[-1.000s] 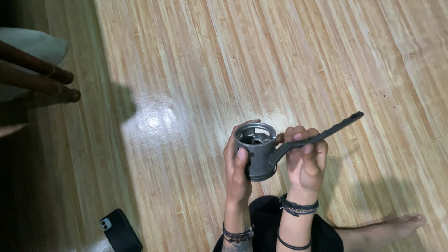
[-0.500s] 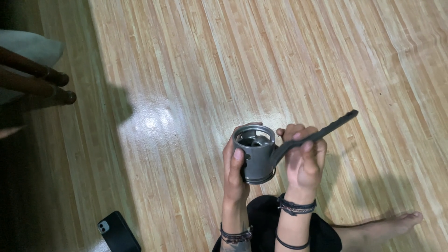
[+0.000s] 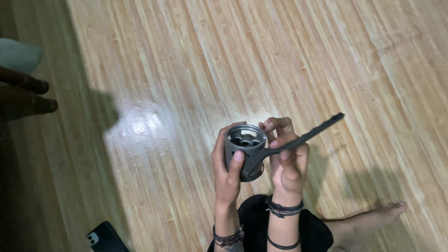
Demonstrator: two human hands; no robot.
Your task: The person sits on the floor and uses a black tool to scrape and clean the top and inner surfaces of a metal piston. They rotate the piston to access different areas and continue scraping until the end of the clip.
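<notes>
Low centre of frame, left hand (image 3: 227, 175) clasped the cylinder (image 3: 243, 150); right hand (image 3: 288, 161) gripped the wrench (image 3: 298, 141), handle slanting upper right.

Floor (image 3: 289, 60) was light wood planks, glossy, strips running diagonally away from the hands. Bright glare patch (image 3: 142, 125) sat on the boards just up-left of the hands. Far left of them the floor fell into deep shadow. Dark wooden furniture legs (image 3: 28, 95) poked in at the left edge, w/ a pale cushion (image 3: 18, 55) above them. Dark phone (image 3: 105, 238) lay on the floor, down-left of the hands.
</notes>
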